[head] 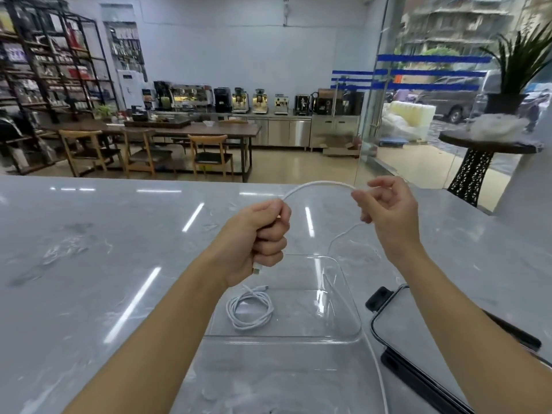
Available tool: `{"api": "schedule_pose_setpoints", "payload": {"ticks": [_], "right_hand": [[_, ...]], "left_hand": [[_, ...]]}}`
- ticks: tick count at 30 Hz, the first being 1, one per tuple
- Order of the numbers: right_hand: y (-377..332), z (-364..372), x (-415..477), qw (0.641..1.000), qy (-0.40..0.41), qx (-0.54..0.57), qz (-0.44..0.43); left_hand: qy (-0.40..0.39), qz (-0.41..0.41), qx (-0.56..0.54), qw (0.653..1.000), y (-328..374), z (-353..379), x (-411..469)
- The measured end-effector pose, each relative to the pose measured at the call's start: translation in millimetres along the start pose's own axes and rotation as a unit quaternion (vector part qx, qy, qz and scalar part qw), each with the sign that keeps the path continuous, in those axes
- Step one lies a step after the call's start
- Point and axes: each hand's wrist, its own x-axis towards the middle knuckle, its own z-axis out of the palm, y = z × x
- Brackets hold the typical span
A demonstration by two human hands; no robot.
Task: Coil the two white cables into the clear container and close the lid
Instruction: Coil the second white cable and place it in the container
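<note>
A white cable [318, 184] arches sideways between two raised hands above a grey marble counter [89, 249]. The left hand [260, 237] is fisted around one end, plug poking out below; the right hand [388, 210] pinches it with fingertips, other fingers loosely spread, slack trailing down toward the viewer. Beneath, a second coiled cable [249, 310] lies inside the open clear container [343, 294], at its left. The lid [418, 327] rests just right.
</note>
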Motion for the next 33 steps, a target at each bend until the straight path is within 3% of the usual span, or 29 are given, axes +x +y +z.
{"api": "schedule_pose_setpoints", "payload": {"ticks": [3, 5, 10, 12, 14, 15, 17, 19, 21, 22, 24, 26, 29, 33], "right_hand": [[20, 10, -14, 0.995, -0.092, -0.036, 0.027], [27, 19, -18, 0.994, -0.102, -0.021, 0.032], [18, 44, -9, 0.998, 0.002, 0.054, 0.011], [11, 54, -3, 0.997, 0.068, 0.012, -0.029], [7, 63, 0, 0.987, 0.082, -0.096, -0.098], [7, 67, 2, 0.969, 0.064, -0.187, -0.147], [7, 73, 4, 0.897, -0.021, -0.382, -0.221], [5, 79, 3, 0.815, -0.154, -0.518, -0.209], [-1, 83, -1, 0.741, -0.275, -0.576, -0.207], [-5, 86, -4, 0.726, -0.321, -0.572, -0.205], [-16, 92, -13, 0.728, -0.389, -0.530, -0.194], [-27, 97, -21, 0.755, -0.429, -0.466, -0.171], [-39, 96, -24, 0.787, -0.412, -0.410, -0.206], [-41, 90, -21, 0.819, -0.364, -0.367, -0.250]], "left_hand": [[-0.012, 0.061, -0.102, 0.993, 16, -17, -9], [-0.013, 0.089, -0.136, 0.987, 27, -29, -14], [0.048, 0.132, -0.172, 0.975, 37, -49, -21], [0.075, 0.134, -0.165, 0.974, 33, -53, -23], [0.094, 0.131, -0.152, 0.975, 29, -57, -24], [0.102, 0.129, -0.142, 0.976, 27, -60, -24], [0.125, 0.123, -0.093, 0.980, 25, -65, -25], [0.159, 0.110, -0.004, 0.981, 22, -69, -25], [0.178, 0.097, 0.061, 0.977, 19, -70, -25], [0.180, 0.093, 0.076, 0.976, 17, -70, -24], [0.177, 0.080, 0.094, 0.976, 13, -68, -21], [0.170, 0.057, 0.128, 0.975, 8, -65, -19], [0.145, 0.016, 0.195, 0.970, 1, -60, -16], [0.046, -0.026, 0.272, 0.961, 2, -55, -17]]}}
